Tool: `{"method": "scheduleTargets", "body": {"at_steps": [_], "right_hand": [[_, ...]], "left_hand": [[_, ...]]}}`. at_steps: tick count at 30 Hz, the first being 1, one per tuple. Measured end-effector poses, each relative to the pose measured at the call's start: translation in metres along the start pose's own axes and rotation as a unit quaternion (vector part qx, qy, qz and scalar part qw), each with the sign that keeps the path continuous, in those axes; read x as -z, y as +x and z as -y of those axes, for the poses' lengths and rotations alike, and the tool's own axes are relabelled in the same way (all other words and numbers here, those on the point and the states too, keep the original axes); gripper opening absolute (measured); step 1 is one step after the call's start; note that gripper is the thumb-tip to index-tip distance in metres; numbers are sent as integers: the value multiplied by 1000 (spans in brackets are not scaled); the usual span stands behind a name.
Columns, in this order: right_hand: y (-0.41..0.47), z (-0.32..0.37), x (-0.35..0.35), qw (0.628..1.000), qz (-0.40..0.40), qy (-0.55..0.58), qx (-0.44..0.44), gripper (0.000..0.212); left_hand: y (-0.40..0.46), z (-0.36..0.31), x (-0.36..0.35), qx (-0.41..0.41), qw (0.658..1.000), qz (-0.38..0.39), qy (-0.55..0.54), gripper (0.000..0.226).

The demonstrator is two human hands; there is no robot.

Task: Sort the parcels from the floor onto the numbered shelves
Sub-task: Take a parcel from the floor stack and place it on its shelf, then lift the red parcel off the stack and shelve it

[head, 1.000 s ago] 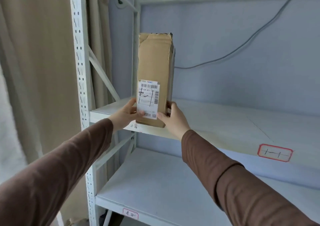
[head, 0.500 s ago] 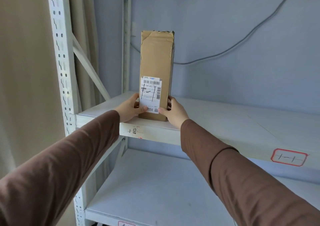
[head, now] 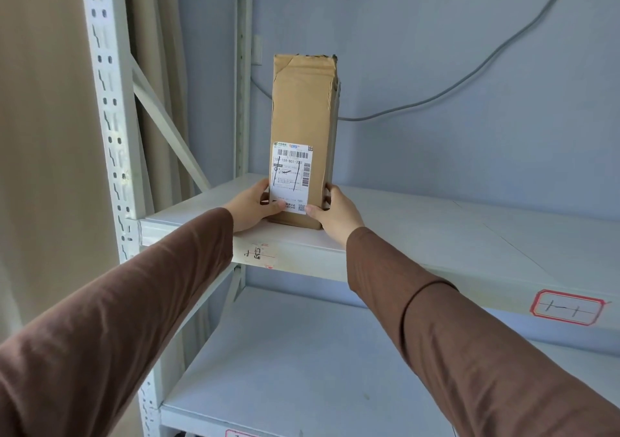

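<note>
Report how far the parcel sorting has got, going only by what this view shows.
Done: one tall brown parcel stands upright on the upper shelf, near its left end. In hand: the left hand and right hand grip its lower corners, thumbs on the shipping label. Left: letting go. The lower shelf holds no parcel; the floor is out of view, so the remaining count is unknown.

We read "EMS" and a number ending "159-801-2?0" on the parcel's (head: 303, 107) label (head: 291, 177); shelf tags (head: 567, 306) stay illegible.
</note>
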State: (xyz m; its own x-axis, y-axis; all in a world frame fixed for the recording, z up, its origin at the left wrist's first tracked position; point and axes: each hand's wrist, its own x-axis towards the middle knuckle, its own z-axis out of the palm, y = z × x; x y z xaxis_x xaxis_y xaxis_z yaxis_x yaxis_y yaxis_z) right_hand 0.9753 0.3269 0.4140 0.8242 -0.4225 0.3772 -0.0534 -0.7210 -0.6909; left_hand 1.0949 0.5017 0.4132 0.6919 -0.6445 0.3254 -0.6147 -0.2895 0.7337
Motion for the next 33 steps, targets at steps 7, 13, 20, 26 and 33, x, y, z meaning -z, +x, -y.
{"method": "scheduleTargets", "body": {"at_steps": [7,13,20,26,33], "right_hand": [[-15,4,11,999,7,-36,-9,79],[-56,6,30,998,-21,-57,27,86],[-127,-27,63,951,-153,-243,113,70],[-198,-85,111,917,-203,-338,66,71],[-312,-165,200,892,-199,-403,-48,75]], "left_hand": [[-7,-2,0,20,1000,-16,-3,99],[-49,-21,-18,-66,978,-167,107,101],[-89,-58,-75,-266,912,-203,237,77],[-103,-101,-169,-317,897,-131,277,81],[-134,-171,-308,-377,883,-45,275,86]]}}
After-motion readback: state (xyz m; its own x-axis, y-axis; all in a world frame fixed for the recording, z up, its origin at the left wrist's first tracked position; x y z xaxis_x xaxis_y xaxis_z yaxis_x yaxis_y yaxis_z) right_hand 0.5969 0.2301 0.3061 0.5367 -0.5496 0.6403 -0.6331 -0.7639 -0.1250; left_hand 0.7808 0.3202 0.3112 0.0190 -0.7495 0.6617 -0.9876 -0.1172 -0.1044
